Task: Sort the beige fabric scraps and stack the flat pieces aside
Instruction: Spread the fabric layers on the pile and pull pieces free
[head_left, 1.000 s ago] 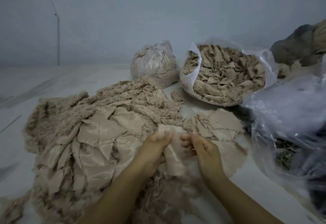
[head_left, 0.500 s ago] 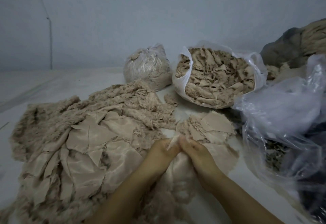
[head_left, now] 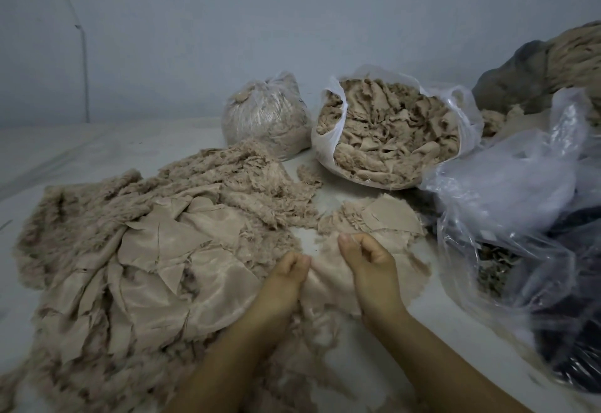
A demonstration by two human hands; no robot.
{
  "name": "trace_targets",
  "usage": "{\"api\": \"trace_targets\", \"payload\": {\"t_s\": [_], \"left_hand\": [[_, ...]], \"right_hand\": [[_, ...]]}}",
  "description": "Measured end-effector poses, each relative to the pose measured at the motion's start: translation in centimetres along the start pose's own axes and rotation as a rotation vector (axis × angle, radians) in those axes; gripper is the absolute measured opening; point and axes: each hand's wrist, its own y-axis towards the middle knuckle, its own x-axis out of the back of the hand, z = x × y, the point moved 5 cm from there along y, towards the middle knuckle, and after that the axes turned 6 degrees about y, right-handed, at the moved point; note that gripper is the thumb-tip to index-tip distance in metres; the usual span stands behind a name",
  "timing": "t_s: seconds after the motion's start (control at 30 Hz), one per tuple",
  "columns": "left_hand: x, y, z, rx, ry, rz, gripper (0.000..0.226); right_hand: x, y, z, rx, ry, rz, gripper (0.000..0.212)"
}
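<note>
Two bare hands work over a pale floor covering (head_left: 81, 152). The left hand (head_left: 286, 277) and the right hand (head_left: 367, 260), fingers curled, each pinch an edge of one flat beige fabric scrap (head_left: 328, 277) that lies between them at near centre. Just beyond it rests a small stack of flat beige pieces (head_left: 390, 217). A broad heap of fluffy and smooth beige scraps (head_left: 156, 243) spreads to the left. Farther off stand a tied clear plastic bag (head_left: 265, 116) and an open white plastic bag filled with beige scraps (head_left: 390, 134); crumpled clear plastic sheeting (head_left: 507, 191) lies at right.
</note>
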Motion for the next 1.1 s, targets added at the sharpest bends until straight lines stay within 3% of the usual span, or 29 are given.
{"api": "trace_targets", "payload": {"t_s": [0.1, 0.17, 0.37, 0.5, 0.6, 0.67, 0.7, 0.8, 0.9, 1.0, 1.1], "left_hand": [[-0.4, -0.8, -0.9, -0.228, 0.267, -0.227, 0.029], [-0.2, -1.0, -1.4, -0.319, 0.462, -0.248, 0.031], [1.3, -0.9, -1.4, -0.328, 0.55, -0.18, 0.034], [2.5, -1.0, -1.7, -0.328, 0.62, -0.235, 0.029], [2.8, -1.4, -2.0, -0.341, 0.794, -0.152, 0.025], [2.8, -2.2, -2.7, -0.425, 0.927, -0.075, 0.024], [3.0, -2.6, -3.5, -0.499, 0.965, -0.071, 0.019], [4.9, -3.6, -5.9, -0.661, 1.088, -0.185, 0.005], [8.4, -3.7, -6.9, -0.602, 1.229, -0.323, 0.01], [12.2, -4.0, -8.1, -0.563, 1.126, -0.452, 0.008], [15.3, -3.5, -8.7, -0.499, 1.023, -0.499, 0.012]], "right_hand": [[-0.1, -0.1, 0.4, 0.038, 0.002, -0.051, 0.029], [1.2, 0.4, 0.4, 0.03, 0.0, -0.126, 0.029], [4.5, 1.7, 0.2, -0.014, -0.054, -0.211, 0.017], [7.2, 3.1, 0.6, -0.033, -0.193, -0.26, 0.01], [9.2, 3.9, 0.5, -0.043, -0.639, -0.172, 0.028], [9.5, 3.7, 0.8, 0.036, -1.018, -0.151, 0.021], [9.2, 3.4, 1.1, 0.09, -1.084, -0.159, 0.018], [7.0, 2.7, 0.0, 0.118, -1.22, 0.07, 0.018], [5.1, 1.8, -1.2, -0.002, -1.506, 0.299, 0.021], [0.6, 0.8, 0.1, 0.118, -1.178, 0.32, 0.017], [-5.6, 0.1, -0.7, 0.008, -0.863, 0.433, 0.028]]}}
